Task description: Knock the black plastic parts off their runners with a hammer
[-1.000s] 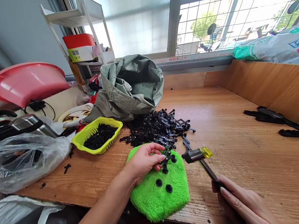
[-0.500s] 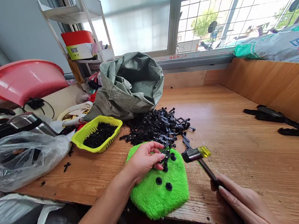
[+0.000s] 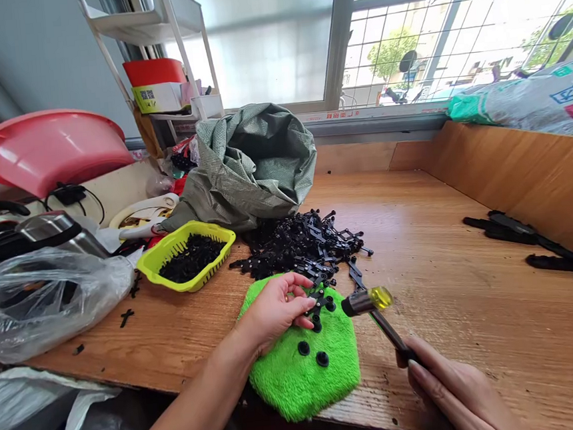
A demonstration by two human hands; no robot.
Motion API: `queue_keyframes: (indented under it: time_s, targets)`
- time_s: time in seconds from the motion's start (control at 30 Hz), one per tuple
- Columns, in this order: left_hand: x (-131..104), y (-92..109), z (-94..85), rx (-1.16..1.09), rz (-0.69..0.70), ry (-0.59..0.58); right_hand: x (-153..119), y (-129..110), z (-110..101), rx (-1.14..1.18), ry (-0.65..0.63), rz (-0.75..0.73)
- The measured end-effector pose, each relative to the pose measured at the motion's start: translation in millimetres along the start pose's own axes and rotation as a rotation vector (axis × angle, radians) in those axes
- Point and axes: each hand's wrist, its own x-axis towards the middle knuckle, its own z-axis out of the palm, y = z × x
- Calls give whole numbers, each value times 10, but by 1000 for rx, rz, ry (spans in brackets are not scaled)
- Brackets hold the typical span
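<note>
The left hand (image 3: 275, 310) pinches a black plastic part (image 3: 320, 302) on the green cloth (image 3: 304, 367). The right hand (image 3: 455, 394), partly cut off below, grips a small hammer (image 3: 369, 305); its head looks blurred.

The small yellow-green cardboard box (image 3: 156, 97) on the white shelf rack (image 3: 164, 25) carries a QR code; its print and the woven sack's (image 3: 531, 96) blue character are too blurred to read.

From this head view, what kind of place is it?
Probably a small home or piecework assembly bench: a pile of black plastic parts spills from a woven sack on a wooden bench, and the right hand holds a small mallet over a green pad.
</note>
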Motion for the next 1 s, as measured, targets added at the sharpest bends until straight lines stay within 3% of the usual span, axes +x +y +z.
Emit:
queue_keyframes:
  time_s: [0.13, 0.27, 0.4, 0.57, 0.67, 0.83, 1.0]
  targets:
    - [10, -32, -10, 43, 57, -11, 117, -183, -42, -76, 1, -179]
    - [6, -29, -7, 75, 87, -4, 233, -313, -40, -216, -115, -355]
    - [-4, -10, -1, 65, 102, -11, 290, -332, -80, -215, -43, -389]
    - [10, -31, 4, 99, 88, -9, 307, -340, -79, -334, -104, -438]
    - [24, -46, 6, 110, 79, -9, 293, -326, -65, -287, -65, -406]
    - [35, -59, 0, 138, 83, -17, 257, -255, 11, -259, -249, -258]
    - [34, -43, 8, 185, 94, 16, 246, -268, 49, -211, -260, -192]
